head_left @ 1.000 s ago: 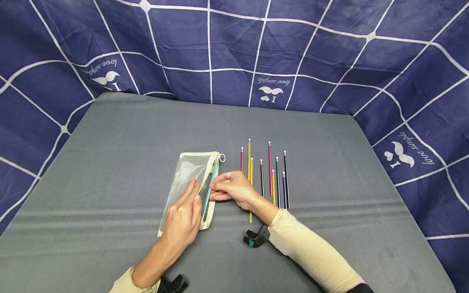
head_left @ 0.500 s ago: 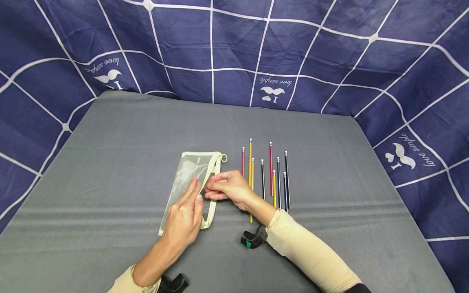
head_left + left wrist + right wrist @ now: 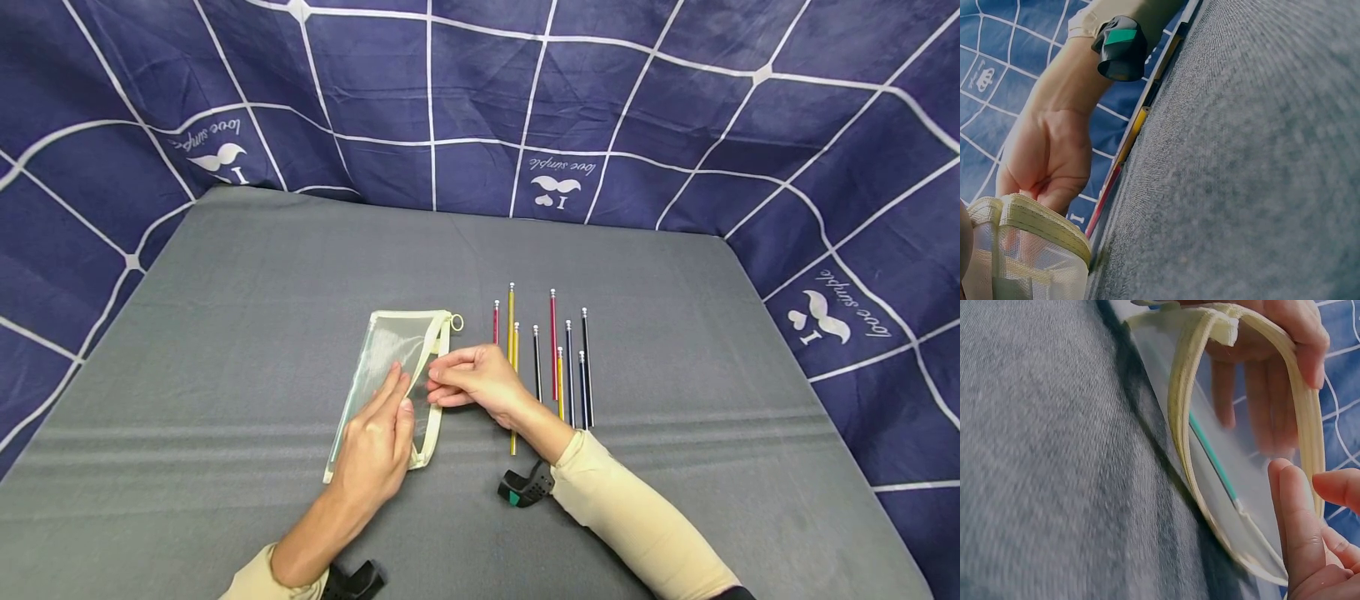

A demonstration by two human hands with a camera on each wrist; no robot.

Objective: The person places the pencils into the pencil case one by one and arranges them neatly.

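Observation:
My left hand [image 3: 378, 446] lies over the translucent pencil pouch [image 3: 390, 333], and in the right wrist view its thumb [image 3: 1311, 362] hooks over the cream zipper edge while its fingers show through the mesh. The pouch mouth gapes toward the right. Inside it a teal pencil [image 3: 1213, 453] lies along the pouch's left side, seen faintly from the head. My right hand [image 3: 483, 383] is at the mouth, fingertips close together by the rim, with no pencil visible in them. Whether those fingertips touch the rim, I cannot tell.
To the right of the pouch lie several pencils, among them a long yellow pencil [image 3: 512, 308], a red pencil [image 3: 553, 333] and a black pencil [image 3: 537, 367]. The right forearm passes over their lower ends. A dark blue patterned cloth [image 3: 480, 100] surrounds the grey table [image 3: 300, 275].
The teal pencil has gone from my right fingers at the mouth to the pouch's left side. My right hand dipped inward, then came back slightly right. The left hand has stayed put.

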